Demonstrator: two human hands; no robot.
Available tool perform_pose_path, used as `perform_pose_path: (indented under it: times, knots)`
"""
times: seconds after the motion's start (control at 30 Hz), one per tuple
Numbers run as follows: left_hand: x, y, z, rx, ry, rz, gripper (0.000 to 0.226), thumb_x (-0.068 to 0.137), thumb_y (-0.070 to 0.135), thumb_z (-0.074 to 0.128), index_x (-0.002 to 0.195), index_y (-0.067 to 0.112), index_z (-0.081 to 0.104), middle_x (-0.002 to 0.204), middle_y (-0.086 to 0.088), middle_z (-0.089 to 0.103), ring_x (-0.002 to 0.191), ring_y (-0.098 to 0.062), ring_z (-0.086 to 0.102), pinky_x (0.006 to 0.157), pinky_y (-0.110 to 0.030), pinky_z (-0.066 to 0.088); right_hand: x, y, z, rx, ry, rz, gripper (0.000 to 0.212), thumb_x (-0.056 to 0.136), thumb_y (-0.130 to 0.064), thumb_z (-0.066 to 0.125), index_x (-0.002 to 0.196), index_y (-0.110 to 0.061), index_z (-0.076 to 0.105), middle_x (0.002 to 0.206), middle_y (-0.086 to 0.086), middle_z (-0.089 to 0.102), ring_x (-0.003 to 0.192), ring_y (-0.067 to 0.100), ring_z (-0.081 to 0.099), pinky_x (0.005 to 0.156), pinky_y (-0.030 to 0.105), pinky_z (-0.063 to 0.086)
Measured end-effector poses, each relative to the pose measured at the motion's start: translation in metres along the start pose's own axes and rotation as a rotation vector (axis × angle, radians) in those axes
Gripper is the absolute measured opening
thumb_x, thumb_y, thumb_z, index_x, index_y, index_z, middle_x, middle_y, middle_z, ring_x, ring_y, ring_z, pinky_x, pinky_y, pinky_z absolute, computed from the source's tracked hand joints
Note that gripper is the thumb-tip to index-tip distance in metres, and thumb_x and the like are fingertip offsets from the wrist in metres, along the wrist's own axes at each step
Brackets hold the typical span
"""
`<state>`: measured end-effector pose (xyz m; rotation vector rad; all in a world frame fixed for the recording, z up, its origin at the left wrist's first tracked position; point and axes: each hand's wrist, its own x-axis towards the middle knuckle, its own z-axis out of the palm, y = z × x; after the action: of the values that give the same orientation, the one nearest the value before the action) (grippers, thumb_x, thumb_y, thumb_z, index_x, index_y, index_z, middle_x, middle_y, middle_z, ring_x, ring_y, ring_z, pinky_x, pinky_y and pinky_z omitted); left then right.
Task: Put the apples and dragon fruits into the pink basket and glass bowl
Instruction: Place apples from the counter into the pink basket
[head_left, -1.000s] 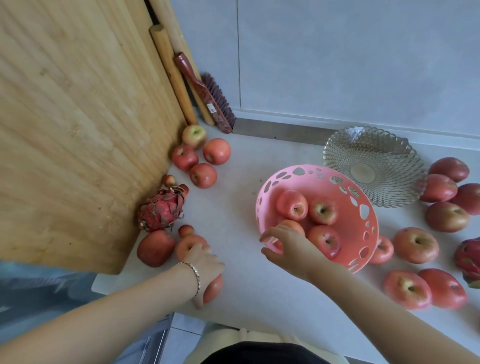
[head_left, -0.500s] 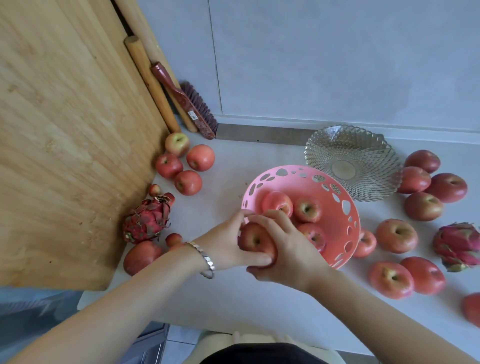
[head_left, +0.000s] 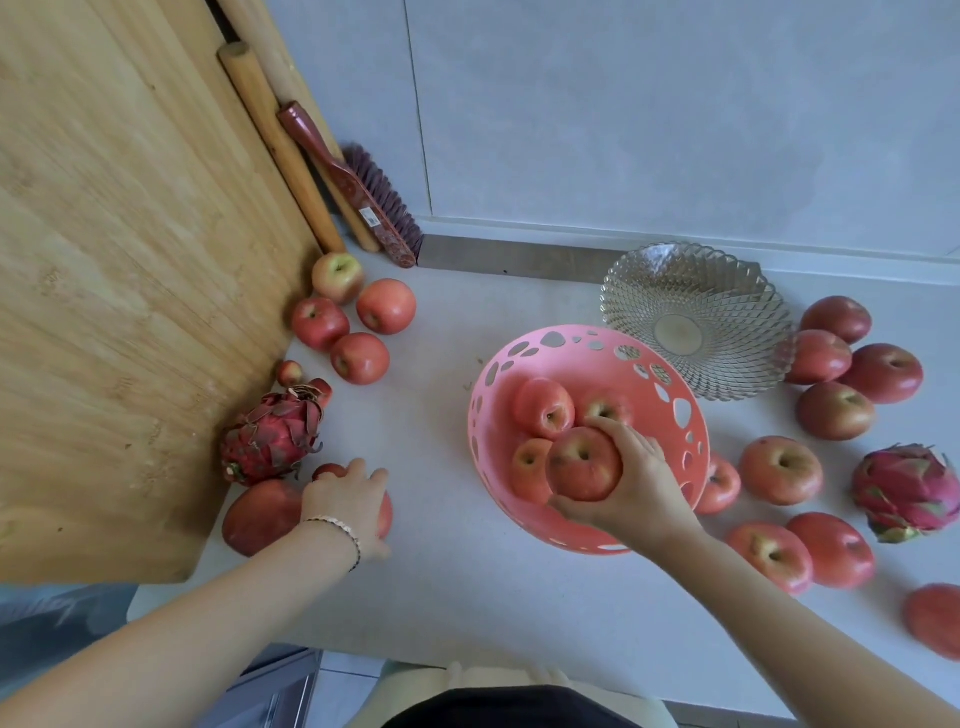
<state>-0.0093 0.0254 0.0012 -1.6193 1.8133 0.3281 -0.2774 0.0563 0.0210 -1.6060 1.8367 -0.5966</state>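
Observation:
My right hand (head_left: 636, 486) grips a red apple (head_left: 584, 465) just above the near side of the pink basket (head_left: 480, 415), which holds three other apples (head_left: 545, 408). The empty glass bowl (head_left: 696, 312) stands behind the basket on the right. My left hand (head_left: 345, 501) is closed over a mostly hidden apple (head_left: 385, 515) on the counter, beside a big dark apple (head_left: 262, 514). One dragon fruit (head_left: 270, 441) lies by the board. Another dragon fruit (head_left: 906, 491) lies at the far right. Several loose apples lie at back left (head_left: 358, 358) and on the right (head_left: 779, 470).
A large wooden board (head_left: 130, 260) leans on the left, touching the left fruit. Wooden rolling pins (head_left: 280, 150) and a brush (head_left: 363, 192) stand in the back corner. The counter's front edge (head_left: 467, 660) runs close to my body.
The apple went from my left hand to my right, which has carried it over the basket. My left hand has gone back to the left fruit pile and closed on another apple.

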Motion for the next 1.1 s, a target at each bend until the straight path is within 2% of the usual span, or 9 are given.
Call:
perform_pose_path:
  times: [0.23, 0.33, 0.57, 0.7, 0.83, 0.9, 0.97, 1.03, 1.1]
  knots:
    - [-0.017, 0.016, -0.071, -0.652, 0.268, 0.034, 0.057, 0.065, 0.053, 0.061, 0.113, 0.028, 0.044, 0.108, 0.003, 0.043, 0.1, -0.028, 0.058, 0.079, -0.033, 0.047, 0.048, -0.001, -0.019, 0.078, 0.178, -0.003, 0.086, 0.046, -0.047, 0.076, 0.123, -0.022, 0.048, 0.112, -0.008, 0.052, 0.114, 0.018, 0.047, 0.094, 0.02, 0.03]
    - [-0.018, 0.026, -0.089, -0.753, 0.365, 0.119, 0.054, 0.064, 0.053, 0.063, 0.11, 0.031, 0.045, 0.112, 0.006, 0.048, 0.098, -0.023, 0.058, 0.08, -0.034, 0.049, 0.083, -0.001, -0.017, 0.144, 0.258, 0.057, 0.078, 0.057, -0.029, 0.08, 0.125, -0.015, 0.045, 0.115, 0.0, 0.051, 0.114, 0.022, 0.048, 0.092, 0.02, 0.032]
    - [-0.016, 0.042, -0.091, -0.817, 0.389, 0.202, 0.063, 0.053, 0.055, 0.057, 0.111, 0.036, 0.046, 0.107, 0.009, 0.047, 0.094, -0.018, 0.058, 0.079, -0.033, 0.05, 0.117, 0.015, 0.011, 0.109, 0.177, 0.113, 0.07, 0.068, -0.021, 0.077, 0.127, -0.012, 0.041, 0.124, 0.012, 0.03, 0.116, 0.029, 0.043, 0.1, 0.027, 0.035]
    - [-0.01, 0.042, -0.084, -0.853, 0.35, 0.191, 0.063, 0.052, 0.054, 0.059, 0.112, 0.035, 0.048, 0.107, 0.009, 0.048, 0.094, -0.017, 0.059, 0.081, -0.033, 0.051, 0.123, 0.018, 0.017, -0.032, 0.159, 0.082, 0.061, 0.074, -0.026, 0.073, 0.123, -0.004, 0.044, 0.127, 0.019, 0.036, 0.117, 0.037, 0.035, 0.105, 0.038, 0.025]
    - [-0.005, 0.052, -0.088, -1.063, 0.206, 0.228, 0.061, 0.05, 0.05, 0.064, 0.108, 0.037, 0.049, 0.113, 0.006, 0.051, 0.095, -0.013, 0.057, 0.08, -0.024, 0.046, 0.104, 0.014, 0.006, -0.099, 0.164, 0.052, 0.069, 0.075, -0.026, 0.069, 0.135, -0.013, 0.038, 0.144, 0.022, 0.021, 0.132, 0.038, 0.018, 0.111, 0.047, 0.016]
    - [-0.004, 0.056, -0.093, -1.197, 0.148, 0.24, 0.057, 0.043, 0.053, 0.063, 0.098, 0.042, 0.05, 0.114, 0.003, 0.056, 0.095, -0.012, 0.059, 0.075, -0.019, 0.044, 0.088, 0.007, -0.004, -0.11, 0.082, -0.181, 0.08, 0.067, -0.028, 0.069, 0.138, -0.019, 0.034, 0.145, 0.02, 0.022, 0.134, 0.031, 0.017, 0.112, 0.052, 0.02]
    - [-0.005, 0.069, -0.1, -1.217, 0.138, 0.285, 0.052, 0.042, 0.053, 0.064, 0.091, 0.045, 0.048, 0.114, 0.002, 0.057, 0.096, -0.012, 0.06, 0.077, -0.021, 0.047, 0.068, -0.001, -0.018, -0.078, -0.136, -0.377, 0.088, 0.062, -0.033, 0.069, 0.14, -0.023, 0.03, 0.144, 0.011, 0.028, 0.137, 0.02, 0.02, 0.112, 0.041, 0.025]
    - [-0.009, 0.078, -0.105, -1.152, 0.161, 0.316, 0.053, 0.05, 0.047, 0.072, 0.095, 0.044, 0.045, 0.117, 0.009, 0.054, 0.099, -0.011, 0.06, 0.085, -0.027, 0.051, 0.051, -0.017, -0.022, -0.055, -0.319, -0.375, 0.094, 0.061, -0.03, 0.076, 0.141, -0.03, 0.027, 0.141, 0.0, 0.032, 0.133, 0.009, 0.03, 0.107, 0.025, 0.031]
    - [-0.016, 0.089, -0.108, -1.059, 0.197, 0.353, 0.059, 0.057, 0.04, 0.078, 0.107, 0.038, 0.045, 0.115, 0.017, 0.046, 0.102, -0.012, 0.059, 0.086, -0.029, 0.05, 0.038, -0.025, -0.02, -0.038, -0.275, -0.359, 0.091, 0.057, -0.035, 0.076, 0.138, -0.032, 0.033, 0.133, -0.002, 0.042, 0.122, 0.011, 0.044, 0.099, 0.025, 0.04]
